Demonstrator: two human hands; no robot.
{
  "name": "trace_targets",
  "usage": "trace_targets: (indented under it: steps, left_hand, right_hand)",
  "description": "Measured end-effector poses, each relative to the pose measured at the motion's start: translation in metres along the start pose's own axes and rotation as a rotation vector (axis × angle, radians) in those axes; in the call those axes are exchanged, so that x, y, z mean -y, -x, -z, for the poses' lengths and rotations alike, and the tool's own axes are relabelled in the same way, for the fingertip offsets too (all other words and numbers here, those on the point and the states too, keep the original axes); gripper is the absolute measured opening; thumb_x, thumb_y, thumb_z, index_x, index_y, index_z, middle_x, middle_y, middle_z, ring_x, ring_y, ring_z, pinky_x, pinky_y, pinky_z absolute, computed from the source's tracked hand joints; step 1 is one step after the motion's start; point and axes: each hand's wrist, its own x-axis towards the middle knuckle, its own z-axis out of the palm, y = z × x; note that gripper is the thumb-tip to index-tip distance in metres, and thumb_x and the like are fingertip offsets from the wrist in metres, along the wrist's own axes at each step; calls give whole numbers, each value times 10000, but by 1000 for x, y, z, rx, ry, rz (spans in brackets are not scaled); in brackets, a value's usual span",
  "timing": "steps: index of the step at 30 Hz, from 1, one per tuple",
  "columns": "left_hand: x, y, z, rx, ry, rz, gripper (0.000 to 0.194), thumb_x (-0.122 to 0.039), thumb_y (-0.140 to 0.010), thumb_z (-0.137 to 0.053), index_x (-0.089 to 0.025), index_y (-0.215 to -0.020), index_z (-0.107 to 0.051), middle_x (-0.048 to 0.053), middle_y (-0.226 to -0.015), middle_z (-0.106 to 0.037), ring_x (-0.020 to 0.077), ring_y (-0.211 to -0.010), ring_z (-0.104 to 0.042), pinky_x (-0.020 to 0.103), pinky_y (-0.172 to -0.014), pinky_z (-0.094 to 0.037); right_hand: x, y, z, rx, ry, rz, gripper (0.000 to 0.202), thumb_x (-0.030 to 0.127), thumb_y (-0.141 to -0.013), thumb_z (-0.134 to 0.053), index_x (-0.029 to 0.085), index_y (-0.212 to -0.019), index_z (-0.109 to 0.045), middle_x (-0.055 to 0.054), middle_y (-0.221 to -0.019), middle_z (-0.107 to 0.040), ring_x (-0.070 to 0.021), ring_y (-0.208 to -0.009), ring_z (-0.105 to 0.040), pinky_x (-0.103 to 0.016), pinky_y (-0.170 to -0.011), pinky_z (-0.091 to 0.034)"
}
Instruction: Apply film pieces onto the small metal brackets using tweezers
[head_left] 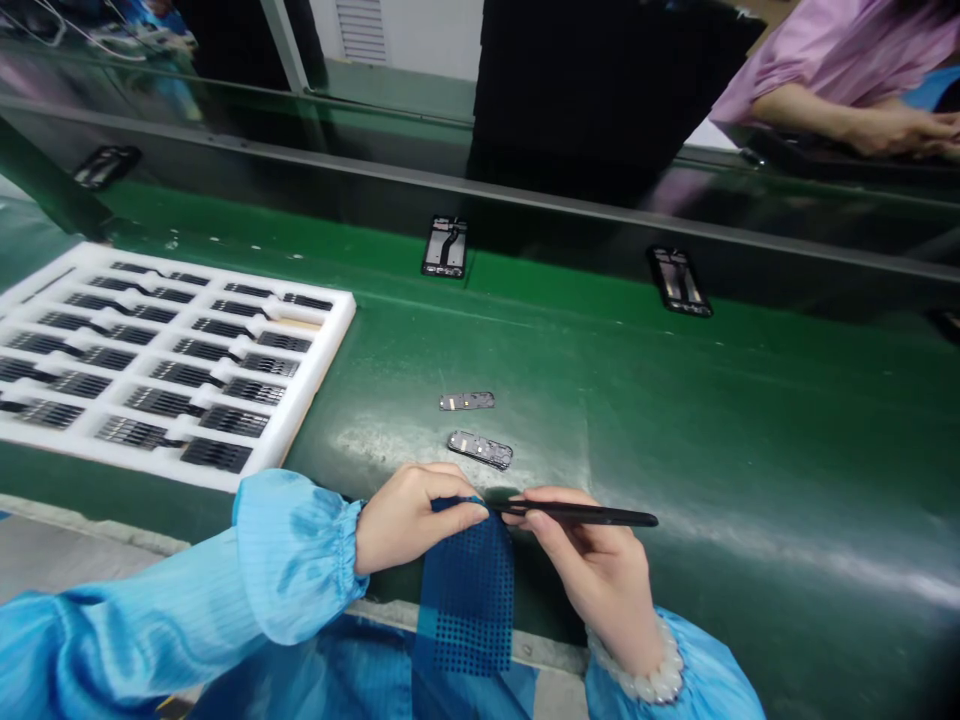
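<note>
My left hand (412, 518) pinches the upper edge of a blue sheet (469, 590) dotted with rows of small dark squares. The sheet hangs down over the front edge of the bench. Black tweezers (600, 514) lie nearly level in my right hand (600, 560), gripped between thumb and fingers. Their tips point left and meet the sheet's top edge beside my left fingertips; whether they hold anything is too small to tell. Just beyond my hands are a thin dark phone-part plate (466, 401) and, nearer, a small stack of similar plates (481, 450).
A white foam tray (341, 335) with rows of dark flat strips stands at left on the green bench (750, 430). Along the back lie open phone bodies, one in the middle (445, 247), one further right (679, 281). Behind the barrier, a person's pink sleeve (817, 60) shows.
</note>
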Motion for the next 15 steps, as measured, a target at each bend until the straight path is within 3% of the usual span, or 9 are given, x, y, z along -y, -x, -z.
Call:
trace_targets:
  steps: [10,13,15]
  left_hand:
    - [1,1,0,-2,-57,11,161,-231,-840,-583,-155,-732,-675,6,-721,-651,106,-683,-602,193,-656,-456]
    - [0,0,4,-21,-184,-108,200,-261,-877,-533,-160,-779,-674,21,-748,-648,116,-707,-595,216,-683,-464]
    - [-1,-2,8,-40,-324,-237,221,-271,-895,-501,-170,-798,-673,46,-849,-658,154,-841,-594,272,-781,-461]
  right_hand:
    - [5,-2,2,-38,-1,-74,83,250,-824,-620,218,-889,-663,-16,-737,-739,-169,-640,-714,-247,-630,-602]
    - [3,-10,2,-158,-28,-170,136,304,-808,-633,189,-877,-648,-30,-668,-733,-180,-617,-713,-263,-607,-604]
    - [-2,-17,1,-243,-53,-225,200,348,-790,-646,171,-884,-642,-47,-676,-734,-192,-629,-714,-287,-611,-606]
